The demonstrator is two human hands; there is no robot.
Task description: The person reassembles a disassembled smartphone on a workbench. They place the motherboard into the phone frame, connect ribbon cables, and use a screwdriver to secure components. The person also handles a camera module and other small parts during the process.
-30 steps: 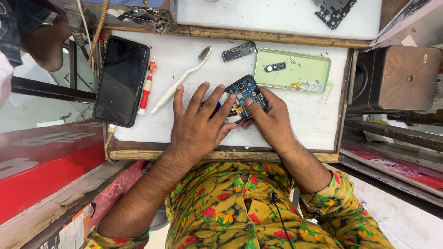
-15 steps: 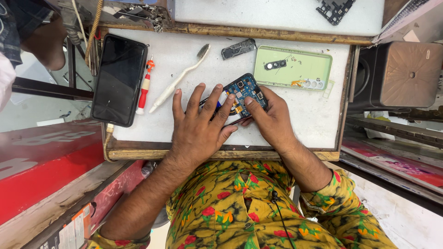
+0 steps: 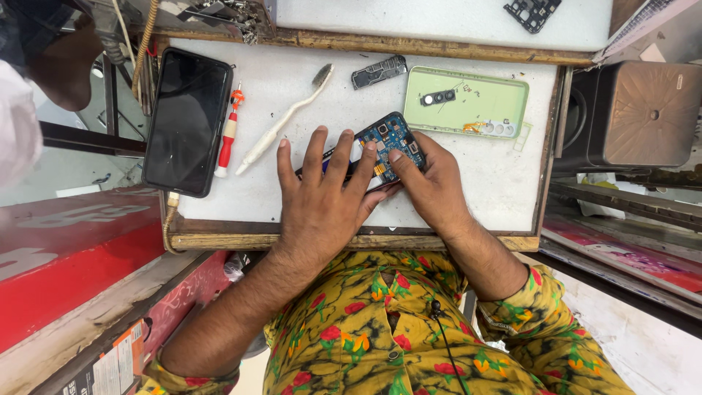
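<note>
The left hand [image 3: 322,197] is laid flat with fingers spread across the near end of an opened phone [image 3: 380,150], pinning it to the white tabletop [image 3: 292,183]. The right hand [image 3: 431,183] is closed on the phone's right edge, its fingertips set on the exposed blue board. The phone lies directly under both hands, its long axis slanting from lower left to upper right. Just beyond it a green back cover [image 3: 468,102] is seen; a toothbrush [image 3: 281,121], a red screwdriver [image 3: 228,135] and a black phone [image 3: 186,121] lie to the left.
</note>
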